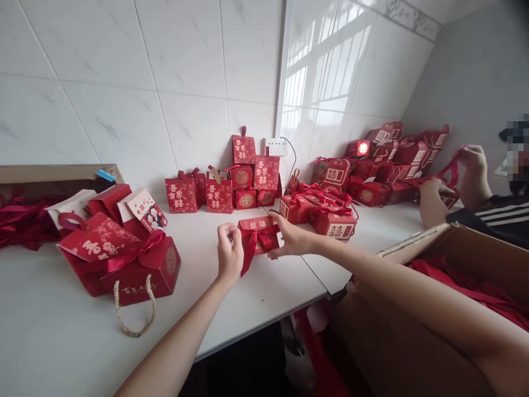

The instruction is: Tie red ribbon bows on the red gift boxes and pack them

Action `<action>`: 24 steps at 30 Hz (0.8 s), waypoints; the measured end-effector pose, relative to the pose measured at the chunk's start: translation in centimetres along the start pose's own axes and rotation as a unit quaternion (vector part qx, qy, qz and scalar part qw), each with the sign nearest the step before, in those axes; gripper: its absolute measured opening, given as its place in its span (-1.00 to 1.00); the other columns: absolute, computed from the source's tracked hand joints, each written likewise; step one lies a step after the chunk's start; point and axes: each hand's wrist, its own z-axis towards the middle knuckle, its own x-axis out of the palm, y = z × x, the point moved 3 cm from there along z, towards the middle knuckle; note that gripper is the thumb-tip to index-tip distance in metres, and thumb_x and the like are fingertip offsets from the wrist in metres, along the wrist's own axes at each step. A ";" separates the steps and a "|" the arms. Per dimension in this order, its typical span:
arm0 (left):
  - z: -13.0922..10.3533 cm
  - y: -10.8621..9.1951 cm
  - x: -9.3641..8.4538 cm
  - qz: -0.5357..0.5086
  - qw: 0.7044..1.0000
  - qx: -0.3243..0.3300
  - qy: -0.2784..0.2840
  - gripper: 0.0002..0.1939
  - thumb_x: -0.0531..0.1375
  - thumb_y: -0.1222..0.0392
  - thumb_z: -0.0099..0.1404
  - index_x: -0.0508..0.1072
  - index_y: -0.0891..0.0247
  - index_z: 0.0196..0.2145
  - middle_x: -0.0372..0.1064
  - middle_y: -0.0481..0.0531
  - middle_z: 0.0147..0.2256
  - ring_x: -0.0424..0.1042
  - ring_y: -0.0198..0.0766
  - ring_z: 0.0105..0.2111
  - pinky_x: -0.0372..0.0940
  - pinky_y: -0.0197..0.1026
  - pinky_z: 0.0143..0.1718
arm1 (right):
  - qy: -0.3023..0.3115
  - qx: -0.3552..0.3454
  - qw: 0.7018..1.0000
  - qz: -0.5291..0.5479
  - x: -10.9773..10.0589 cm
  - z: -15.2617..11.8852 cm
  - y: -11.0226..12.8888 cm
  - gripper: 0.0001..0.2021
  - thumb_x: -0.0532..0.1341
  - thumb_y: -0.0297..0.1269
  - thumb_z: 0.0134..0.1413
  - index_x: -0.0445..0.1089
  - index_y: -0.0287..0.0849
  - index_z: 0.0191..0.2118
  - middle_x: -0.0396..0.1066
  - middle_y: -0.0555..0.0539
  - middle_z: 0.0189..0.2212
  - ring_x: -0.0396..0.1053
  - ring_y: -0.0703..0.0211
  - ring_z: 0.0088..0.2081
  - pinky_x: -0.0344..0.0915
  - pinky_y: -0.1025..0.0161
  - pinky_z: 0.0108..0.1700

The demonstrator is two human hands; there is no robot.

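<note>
Small red paper gift box (268, 225) held between your left hand (230, 253) and right hand (290, 238)

You hold the box just above the white tabletop (248, 325), near its front edge, with a glossy dark-red ribbon bow (258, 240) on the side facing you. Your left hand grips narrowly, its fingers curled in at the box's left edge beside the bow. Your right hand grips wider, with its fingers spread from the top edge to the lower right corner.

To your left stands a larger red carton with a twisted cream rope handle (168, 278), the handle hanging down its front onto the tabletop. Red and white printed boxes (111, 205) sit behind it, and an open brown cardboard box of dark-red ribbons (61, 172) lies farther back.

Beyond your hands, red boxes with white lettering (220, 196) stand near the tiled wall (185, 55), some stacked below a white power socket (276, 146). More red gift boxes (334, 225) cluster to the right of them, and a taller pile (388, 168) rises behind.

At your right, a large open cardboard carton (487, 248) contains red ribbon material (463, 281). Past it, another person's hands (473, 161) handle a red ribbon (453, 171) over a red box
</note>
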 end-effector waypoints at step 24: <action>-0.3 0.4 1.4 -0.046 0.984 -0.099 0.138 -0.36 0.27 0.05 0.05 0.09 0.17 0.02 0.19 0.16 0.02 0.33 -0.13 -0.03 0.25 -0.04 0.00 | 0.019 0.012 1.000 -0.012 -0.1 -0.2 0.2 0.04 0.34 -0.41 -0.28 -0.32 -0.24 0.27 0.32 -0.27 -0.11 0.42 0.03 -0.19 0.40 0.17 -0.22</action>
